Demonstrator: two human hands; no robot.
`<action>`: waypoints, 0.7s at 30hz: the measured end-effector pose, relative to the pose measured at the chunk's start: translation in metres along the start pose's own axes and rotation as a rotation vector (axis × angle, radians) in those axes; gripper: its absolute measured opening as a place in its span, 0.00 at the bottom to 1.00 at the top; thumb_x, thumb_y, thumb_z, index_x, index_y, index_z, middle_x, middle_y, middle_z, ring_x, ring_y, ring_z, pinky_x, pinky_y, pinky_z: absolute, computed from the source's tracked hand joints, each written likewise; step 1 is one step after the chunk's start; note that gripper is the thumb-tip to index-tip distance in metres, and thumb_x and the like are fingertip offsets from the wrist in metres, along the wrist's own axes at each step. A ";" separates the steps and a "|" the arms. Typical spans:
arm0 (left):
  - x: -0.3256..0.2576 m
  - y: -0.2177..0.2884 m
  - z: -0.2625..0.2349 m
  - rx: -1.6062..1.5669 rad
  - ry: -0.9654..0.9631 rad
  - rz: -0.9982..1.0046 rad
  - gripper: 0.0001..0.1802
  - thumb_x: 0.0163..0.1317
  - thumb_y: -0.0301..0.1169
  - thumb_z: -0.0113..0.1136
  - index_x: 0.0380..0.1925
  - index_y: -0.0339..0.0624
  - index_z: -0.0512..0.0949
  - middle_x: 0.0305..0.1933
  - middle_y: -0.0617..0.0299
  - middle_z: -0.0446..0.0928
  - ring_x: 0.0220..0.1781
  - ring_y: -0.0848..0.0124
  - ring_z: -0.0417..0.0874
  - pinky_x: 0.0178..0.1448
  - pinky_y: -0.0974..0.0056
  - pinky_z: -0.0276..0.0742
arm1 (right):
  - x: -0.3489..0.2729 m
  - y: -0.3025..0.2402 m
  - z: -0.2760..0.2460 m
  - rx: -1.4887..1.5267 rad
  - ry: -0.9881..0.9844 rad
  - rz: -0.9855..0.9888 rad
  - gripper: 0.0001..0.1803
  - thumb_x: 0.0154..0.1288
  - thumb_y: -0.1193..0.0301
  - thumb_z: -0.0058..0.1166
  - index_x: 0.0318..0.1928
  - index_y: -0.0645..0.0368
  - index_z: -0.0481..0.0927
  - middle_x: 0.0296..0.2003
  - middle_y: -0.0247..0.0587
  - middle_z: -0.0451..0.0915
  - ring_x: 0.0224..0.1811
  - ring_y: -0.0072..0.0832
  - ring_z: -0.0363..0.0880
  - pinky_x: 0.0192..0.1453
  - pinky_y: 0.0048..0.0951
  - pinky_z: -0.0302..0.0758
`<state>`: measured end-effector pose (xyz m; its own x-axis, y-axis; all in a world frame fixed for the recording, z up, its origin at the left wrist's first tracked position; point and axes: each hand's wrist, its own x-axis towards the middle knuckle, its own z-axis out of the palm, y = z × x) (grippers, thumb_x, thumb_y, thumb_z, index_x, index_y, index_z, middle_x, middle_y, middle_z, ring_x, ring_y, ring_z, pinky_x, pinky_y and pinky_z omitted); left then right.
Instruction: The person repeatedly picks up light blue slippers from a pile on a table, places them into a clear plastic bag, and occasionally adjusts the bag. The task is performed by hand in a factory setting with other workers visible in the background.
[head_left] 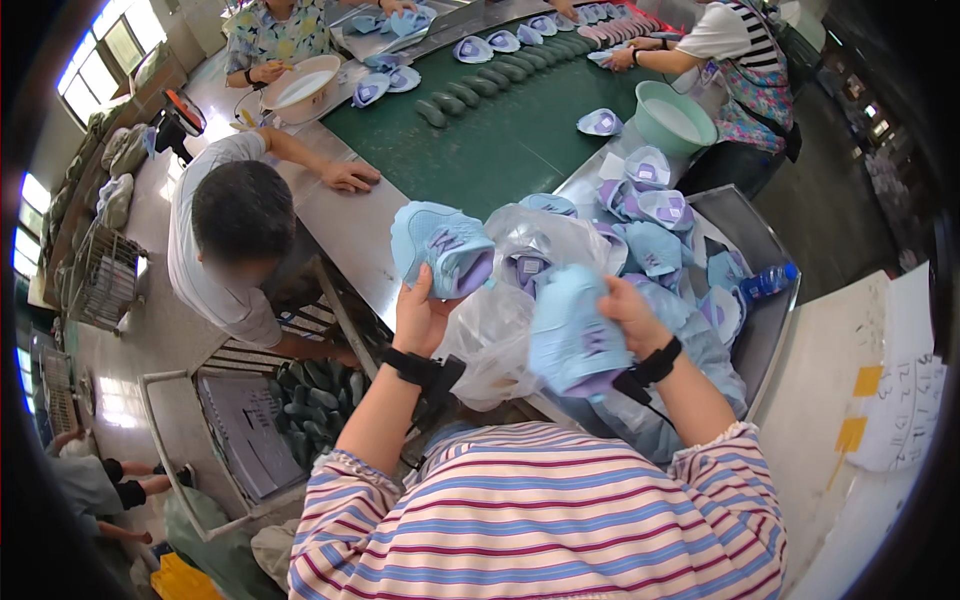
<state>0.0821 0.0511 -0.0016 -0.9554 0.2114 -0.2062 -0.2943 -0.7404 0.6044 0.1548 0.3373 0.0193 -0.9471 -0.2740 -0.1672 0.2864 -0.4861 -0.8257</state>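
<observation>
Gripping both: left hand (424, 318) fingers closed on first blue upper (425, 240) above them, right hand (637, 318) on second blue upper (575, 325), leftward; likely light, flexible; pinch edges.

on my feed the green tabletop (500, 150) has a row of dark shoe lasts (495, 78) plus some blue uppers (472, 49)

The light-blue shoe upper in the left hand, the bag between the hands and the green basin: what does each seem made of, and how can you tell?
Shoe upper: perhaps synthetic fabric, matte; its raised texture shows without glare.
Bag: likely thin plastic film, glossy; wrinkles catch light and things show through.
Basin: probably moulded plastic, smooth; its colour is even, rim rounded.
</observation>
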 end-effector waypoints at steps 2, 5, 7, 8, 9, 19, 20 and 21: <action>0.007 0.000 -0.007 0.057 -0.075 -0.052 0.19 0.68 0.33 0.48 0.57 0.39 0.65 0.55 0.59 0.72 0.54 0.64 0.75 0.57 0.57 0.73 | -0.003 -0.013 -0.024 0.129 -0.001 -0.044 0.29 0.52 0.65 0.66 0.51 0.66 0.72 0.45 0.41 0.79 0.44 0.29 0.80 0.51 0.31 0.77; 0.015 -0.013 -0.008 0.115 -0.138 -0.086 0.19 0.67 0.31 0.48 0.56 0.36 0.66 0.56 0.60 0.72 0.56 0.67 0.74 0.63 0.60 0.66 | 0.020 -0.034 -0.006 0.270 -0.086 -0.025 0.31 0.53 0.66 0.65 0.55 0.65 0.69 0.48 0.43 0.77 0.48 0.32 0.79 0.53 0.33 0.76; 0.023 -0.032 0.003 0.291 -0.276 -0.160 0.19 0.67 0.31 0.50 0.56 0.36 0.67 0.54 0.61 0.73 0.55 0.68 0.74 0.62 0.62 0.66 | 0.043 -0.017 -0.027 0.260 -0.064 -0.059 0.30 0.56 0.70 0.60 0.58 0.63 0.66 0.49 0.43 0.76 0.48 0.31 0.78 0.53 0.34 0.76; 0.028 -0.046 0.012 0.373 -0.357 -0.199 0.19 0.66 0.30 0.50 0.56 0.36 0.67 0.54 0.61 0.73 0.55 0.69 0.74 0.62 0.63 0.66 | 0.051 -0.011 -0.030 0.250 -0.066 -0.053 0.25 0.57 0.72 0.57 0.55 0.63 0.69 0.46 0.41 0.77 0.45 0.29 0.79 0.51 0.32 0.77; 0.032 -0.062 0.025 0.459 -0.416 -0.255 0.18 0.65 0.30 0.53 0.53 0.34 0.71 0.53 0.61 0.74 0.54 0.74 0.73 0.57 0.68 0.68 | 0.056 -0.009 -0.024 0.167 0.007 -0.055 0.21 0.59 0.72 0.56 0.52 0.64 0.71 0.44 0.40 0.78 0.44 0.27 0.79 0.49 0.31 0.77; 0.033 -0.092 -0.031 1.950 -1.285 -0.115 0.19 0.59 0.41 0.56 0.48 0.45 0.75 0.47 0.53 0.77 0.51 0.57 0.77 0.53 0.57 0.73 | -0.077 -0.109 -0.275 -1.426 1.009 0.103 0.30 0.55 0.62 0.60 0.54 0.67 0.69 0.46 0.49 0.76 0.51 0.36 0.75 0.54 0.37 0.72; 0.021 -0.085 -0.035 2.184 -1.358 -0.374 0.20 0.58 0.42 0.55 0.47 0.45 0.75 0.46 0.51 0.78 0.50 0.55 0.77 0.53 0.56 0.74 | -0.070 -0.107 -0.246 -1.867 1.248 0.334 0.24 0.52 0.65 0.61 0.49 0.63 0.72 0.41 0.50 0.76 0.48 0.35 0.75 0.52 0.37 0.72; 0.027 -0.081 -0.032 2.137 -1.318 -0.358 0.20 0.58 0.42 0.55 0.48 0.45 0.75 0.46 0.51 0.78 0.50 0.55 0.77 0.52 0.56 0.74 | -0.068 -0.107 -0.239 -1.959 1.265 -0.106 0.21 0.53 0.67 0.60 0.47 0.62 0.73 0.38 0.48 0.76 0.44 0.34 0.76 0.49 0.36 0.73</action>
<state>0.0811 0.0964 -0.0813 -0.1938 0.8004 -0.5673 0.7678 0.4837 0.4202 0.1544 0.6061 -0.0099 -0.7502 0.5245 0.4025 0.5481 0.8339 -0.0650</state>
